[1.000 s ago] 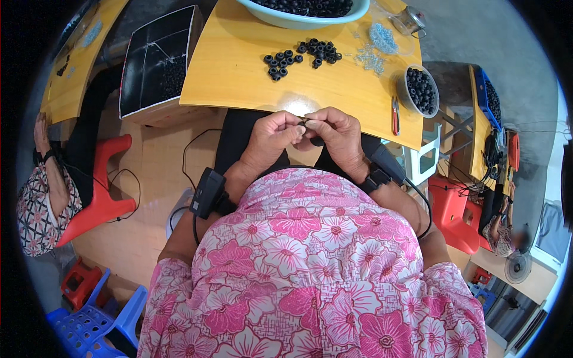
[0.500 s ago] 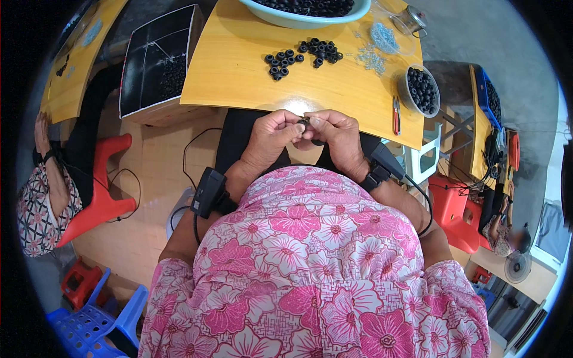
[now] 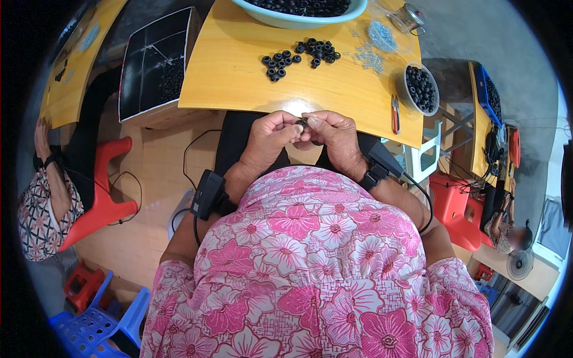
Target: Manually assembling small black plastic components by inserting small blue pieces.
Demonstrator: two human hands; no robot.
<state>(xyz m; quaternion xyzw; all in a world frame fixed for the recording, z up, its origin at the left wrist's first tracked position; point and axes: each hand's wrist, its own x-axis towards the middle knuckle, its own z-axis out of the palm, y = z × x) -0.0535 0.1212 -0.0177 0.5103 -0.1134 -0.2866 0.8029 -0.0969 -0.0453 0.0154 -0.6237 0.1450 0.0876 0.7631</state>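
Note:
In front of my body, just off the near edge of the yellow table (image 3: pixel 239 89), both hands meet. My left hand (image 3: pixel 266 142) pinches a small black round part (image 3: pixel 302 123) between thumb and finger. From the other side my right hand (image 3: pixel 339 136) grips the same part; its lower fingers are curled and partly hidden. Another dark bit shows under the right fingers, too small to name. Beyond my hands lie two loose groups of black ring-shaped parts, a left cluster (image 3: pixel 277 64) and a right cluster (image 3: pixel 318 51).
A pale blue basin (image 3: pixel 301 21) of black parts stands at the back. To the right are small clear pieces (image 3: pixel 370 59), a clear tub (image 3: pixel 436 98) of black parts and red-handled snips (image 3: pixel 396 113). A black-lined box (image 3: pixel 149 45) stands left. Co-workers sit on both sides.
Both hands stay pinched on the black part, with only a very slight shift of the fingers. The whole view has moved slightly.

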